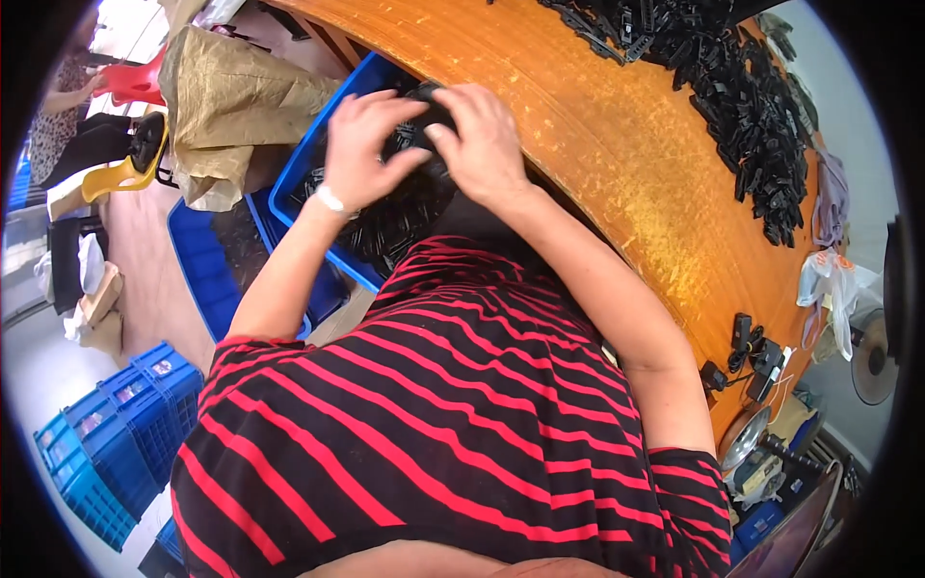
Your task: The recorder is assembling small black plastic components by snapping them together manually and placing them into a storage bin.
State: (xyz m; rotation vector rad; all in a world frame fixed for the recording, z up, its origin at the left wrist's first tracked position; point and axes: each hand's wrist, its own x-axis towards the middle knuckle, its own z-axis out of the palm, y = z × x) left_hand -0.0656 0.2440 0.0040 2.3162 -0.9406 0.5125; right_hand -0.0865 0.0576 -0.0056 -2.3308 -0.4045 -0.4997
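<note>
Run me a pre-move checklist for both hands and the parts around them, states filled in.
1. Both hands in sight: ok; the left hand and right hand are both visible.
2. Grip on a piece: cannot tell; the fingers are blurred against dark parts.
3. Parts in the blue tub: ok; black parts show inside.
4. Pile of black pieces apart from the hands: ok; it lies across the orange table.
5. Wrists bare: not ok; a white band circles the left wrist.
</note>
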